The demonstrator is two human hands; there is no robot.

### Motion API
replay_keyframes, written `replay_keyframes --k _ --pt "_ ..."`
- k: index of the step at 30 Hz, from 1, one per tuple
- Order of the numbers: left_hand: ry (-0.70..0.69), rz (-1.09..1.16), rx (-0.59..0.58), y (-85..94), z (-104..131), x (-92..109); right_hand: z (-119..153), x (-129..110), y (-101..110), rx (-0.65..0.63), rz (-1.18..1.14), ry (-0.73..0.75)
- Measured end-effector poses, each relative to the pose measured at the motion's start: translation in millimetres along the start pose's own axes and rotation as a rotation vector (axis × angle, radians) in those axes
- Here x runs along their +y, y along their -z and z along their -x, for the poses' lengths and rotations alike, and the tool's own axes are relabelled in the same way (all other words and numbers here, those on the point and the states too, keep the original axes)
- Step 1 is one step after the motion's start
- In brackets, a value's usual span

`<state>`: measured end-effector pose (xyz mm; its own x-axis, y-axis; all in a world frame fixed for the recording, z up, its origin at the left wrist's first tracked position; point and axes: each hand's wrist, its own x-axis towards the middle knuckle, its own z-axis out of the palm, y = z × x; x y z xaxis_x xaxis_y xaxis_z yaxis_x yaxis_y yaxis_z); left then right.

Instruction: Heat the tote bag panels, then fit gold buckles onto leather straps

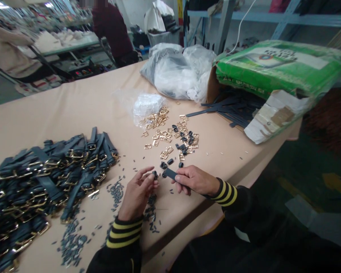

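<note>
My right hand [191, 180] grips a short dark leather strap [170, 174] near the table's front edge, its free end pointing left. Facing it, my left hand [139, 191] pinches a small dark strap loop [155, 174] between thumb and fingertips. The two held pieces are close together; whether they touch I cannot tell. Just beyond my hands lie several loose dark loops [163, 165]. Gold buckle frames [162, 136] are scattered farther back, some with dark loops among them. Under and beside my left hand are small dark pieces [117, 192].
A large pile of dark straps with gold buckles [53, 170] covers the left side. At the back stand plastic bags [176, 72] and a green box [272, 68] with dark strips [230, 108] spilling out. Two people [110, 30] sit beyond the table [59, 110].
</note>
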<state>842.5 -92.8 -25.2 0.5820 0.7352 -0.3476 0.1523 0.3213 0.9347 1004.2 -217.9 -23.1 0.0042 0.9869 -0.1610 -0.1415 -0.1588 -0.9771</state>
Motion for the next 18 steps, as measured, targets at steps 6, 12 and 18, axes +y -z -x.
replay_keyframes --k 6,12,18 --pt "0.134 0.303 0.037 -16.1 18.5 -13.8 -0.5 -5.9 -14.6 0.08 0.302 0.096" --pt "0.072 0.305 0.061 -22.8 20.2 -17.2 -0.9 -5.2 -20.8 0.166 0.527 0.079" --pt "-0.086 -0.029 -0.001 -25.1 27.8 -21.8 -2.1 -11.2 -10.1 0.05 0.827 0.064"
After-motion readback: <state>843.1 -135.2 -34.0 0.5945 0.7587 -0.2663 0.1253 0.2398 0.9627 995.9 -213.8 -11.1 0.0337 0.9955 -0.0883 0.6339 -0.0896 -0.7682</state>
